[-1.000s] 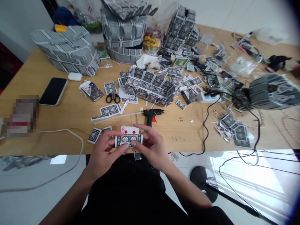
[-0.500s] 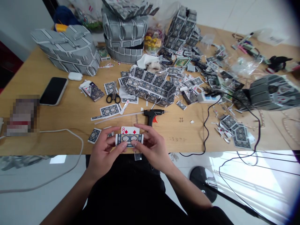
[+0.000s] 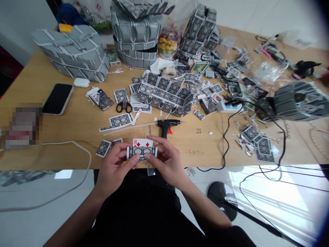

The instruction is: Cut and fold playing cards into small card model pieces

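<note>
Both hands hold a small piece of playing cards (image 3: 142, 151) above the table's front edge. A patterned card back faces me, and the top of an eight of diamonds shows above it. My left hand (image 3: 114, 166) grips its left end, thumb pressed on the front. At the right end, my right hand (image 3: 168, 161) pinches it the same way, its forefinger along the top edge. Fingers behind the piece are partly hidden. Just beyond the hands lies a black glue gun (image 3: 166, 127) with a red trigger. Loose cards (image 3: 104, 148) rest left of my left hand.
Scissors (image 3: 124, 104), cut cards and a box-shaped card structure (image 3: 164, 94) lie farther back. Larger card structures (image 3: 74, 53) stand along the rear. A phone (image 3: 58, 98) is at left. A black cable (image 3: 226, 144) runs over the table at right, near card scraps (image 3: 263, 145).
My left fingers have shifted slightly around the left end, showing more of the loose card behind them. The held piece stays in nearly the same place.
</note>
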A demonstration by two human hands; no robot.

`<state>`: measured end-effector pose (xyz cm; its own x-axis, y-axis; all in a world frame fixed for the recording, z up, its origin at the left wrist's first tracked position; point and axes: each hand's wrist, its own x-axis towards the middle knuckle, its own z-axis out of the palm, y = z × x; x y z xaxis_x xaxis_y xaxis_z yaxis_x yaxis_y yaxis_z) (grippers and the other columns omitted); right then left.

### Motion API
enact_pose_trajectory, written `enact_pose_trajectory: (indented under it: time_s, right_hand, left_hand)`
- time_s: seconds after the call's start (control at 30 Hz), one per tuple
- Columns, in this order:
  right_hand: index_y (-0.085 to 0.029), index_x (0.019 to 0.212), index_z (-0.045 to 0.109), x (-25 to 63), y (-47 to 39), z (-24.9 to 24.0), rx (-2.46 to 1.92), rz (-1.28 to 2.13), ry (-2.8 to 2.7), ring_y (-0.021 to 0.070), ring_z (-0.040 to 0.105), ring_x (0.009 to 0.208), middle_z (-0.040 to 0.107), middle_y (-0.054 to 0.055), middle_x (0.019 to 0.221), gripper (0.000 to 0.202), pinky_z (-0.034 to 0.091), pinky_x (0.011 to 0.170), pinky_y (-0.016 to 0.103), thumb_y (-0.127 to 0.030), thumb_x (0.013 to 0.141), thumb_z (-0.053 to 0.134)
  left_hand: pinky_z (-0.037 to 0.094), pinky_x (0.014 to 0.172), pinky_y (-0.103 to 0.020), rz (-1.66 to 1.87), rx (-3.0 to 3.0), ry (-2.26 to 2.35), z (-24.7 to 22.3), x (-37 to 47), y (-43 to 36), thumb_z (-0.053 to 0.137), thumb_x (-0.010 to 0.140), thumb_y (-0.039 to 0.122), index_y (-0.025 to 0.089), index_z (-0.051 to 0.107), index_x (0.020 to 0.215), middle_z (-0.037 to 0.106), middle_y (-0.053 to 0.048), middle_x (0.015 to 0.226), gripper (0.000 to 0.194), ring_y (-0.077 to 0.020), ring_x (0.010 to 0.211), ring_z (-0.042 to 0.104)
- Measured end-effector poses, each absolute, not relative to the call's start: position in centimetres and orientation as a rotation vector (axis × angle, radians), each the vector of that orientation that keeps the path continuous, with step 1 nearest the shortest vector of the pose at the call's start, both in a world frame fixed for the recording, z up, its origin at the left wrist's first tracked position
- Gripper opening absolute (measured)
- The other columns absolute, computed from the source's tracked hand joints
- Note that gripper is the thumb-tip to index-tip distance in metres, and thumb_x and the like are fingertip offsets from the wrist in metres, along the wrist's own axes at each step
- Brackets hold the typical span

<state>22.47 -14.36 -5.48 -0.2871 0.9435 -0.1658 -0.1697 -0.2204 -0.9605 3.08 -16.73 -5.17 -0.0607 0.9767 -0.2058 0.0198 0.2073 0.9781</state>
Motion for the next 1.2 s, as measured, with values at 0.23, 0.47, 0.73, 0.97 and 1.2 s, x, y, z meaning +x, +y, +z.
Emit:
enact_pose_trajectory:
  time_s: [0.23,0.47,0.73,0.97,1.2]
  right_hand:
    - [-0.029,0.142,0.066,22.4,-14.4,-5.7,-1.042,1.592,-1.186,0.0182,0.075,0.078,0.081,0.001,0.096,0.049,0.067,0.074,0.037,-0.029,0.095,0.083]
    - [-0.028,0.141,0.067,22.2,-14.5,-5.5,-1.069,1.504,-1.263,0.0213,0.078,0.088,0.083,0.004,0.104,0.047,0.065,0.080,0.040,-0.028,0.097,0.082]
    - [-0.027,0.143,0.066,22.2,-14.7,-5.9,-1.097,1.432,-1.324,0.0209,0.076,0.080,0.082,0.003,0.099,0.048,0.063,0.069,0.037,-0.028,0.097,0.082]
    - [-0.029,0.143,0.066,22.2,-14.8,-6.0,-1.113,1.443,-1.325,0.0200,0.075,0.078,0.082,0.002,0.098,0.050,0.061,0.065,0.035,-0.026,0.096,0.082]
    - [-0.028,0.141,0.067,22.2,-14.6,-5.8,-1.078,1.456,-1.300,0.0196,0.077,0.082,0.082,0.003,0.101,0.048,0.062,0.069,0.034,-0.026,0.095,0.083]
  left_hand:
    - [0.067,0.075,-0.032,1.005,1.039,1.288,-5.3,3.3,-16.8,0.077,0.098,0.046,0.021,0.071,0.102,0.083,-0.005,0.094,0.027,-0.0199,0.077,0.078]
    - [0.057,0.067,-0.029,0.961,1.204,1.352,-6.2,3.0,-17.2,0.055,0.111,0.048,0.023,0.068,0.086,0.076,-0.002,0.079,0.037,-0.0179,0.068,0.069]
    - [0.057,0.067,-0.029,0.972,1.190,1.334,-6.6,3.3,-17.5,0.054,0.112,0.047,0.022,0.066,0.087,0.075,-0.002,0.078,0.038,-0.0173,0.068,0.068]
    - [0.057,0.066,-0.029,0.992,1.206,1.335,-6.6,3.3,-17.5,0.054,0.112,0.046,0.021,0.067,0.087,0.076,-0.002,0.079,0.037,-0.0165,0.068,0.069]
    - [0.058,0.066,-0.027,0.965,1.186,1.313,-6.6,2.8,-17.5,0.057,0.111,0.048,0.021,0.068,0.089,0.078,-0.002,0.082,0.036,-0.0158,0.068,0.070]
